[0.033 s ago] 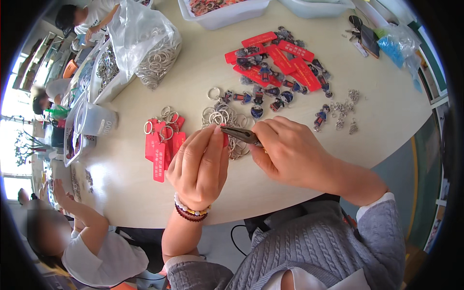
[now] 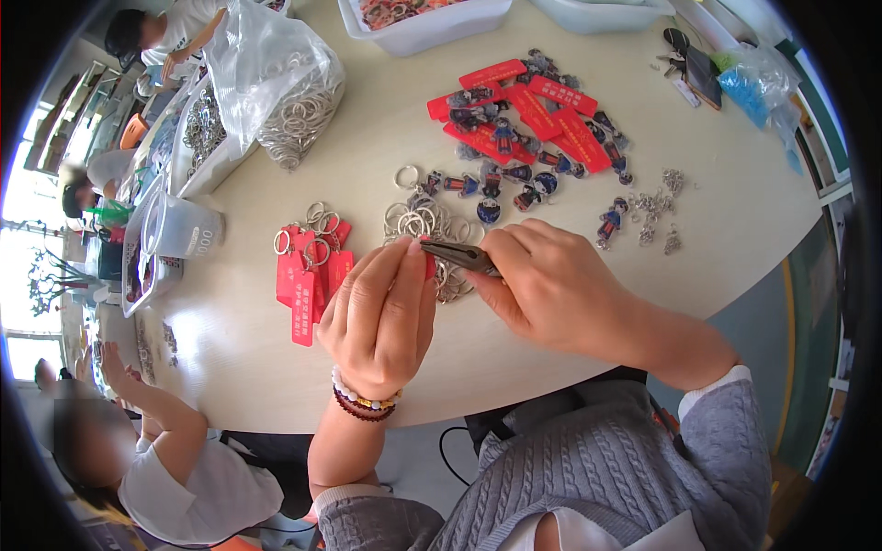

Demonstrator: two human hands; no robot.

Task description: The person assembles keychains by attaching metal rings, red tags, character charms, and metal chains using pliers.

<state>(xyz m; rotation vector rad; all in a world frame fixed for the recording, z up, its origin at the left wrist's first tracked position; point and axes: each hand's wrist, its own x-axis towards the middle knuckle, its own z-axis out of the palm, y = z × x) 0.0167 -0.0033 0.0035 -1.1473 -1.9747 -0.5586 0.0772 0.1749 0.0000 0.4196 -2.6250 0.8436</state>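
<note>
My left hand [image 2: 381,308] pinches a small red tag [image 2: 429,266] at its fingertips, above the pale table [image 2: 570,303]. My right hand [image 2: 542,280] grips dark pliers [image 2: 457,255], whose tip meets the tag. Under both hands lies a heap of metal key rings [image 2: 424,222]. A bunch of red tags with rings on them [image 2: 308,271] rests just left of my left hand. Further back lie loose red tags [image 2: 533,115] mixed with little figure charms [image 2: 496,179].
A clear bag of metal rings [image 2: 285,83] and a plastic cup [image 2: 184,230] stand at the left. White bins [image 2: 432,23] sit at the far edge. Small chains [image 2: 657,207] and a blue bag [image 2: 749,83] are at the right. Other people sit at the left and lower left.
</note>
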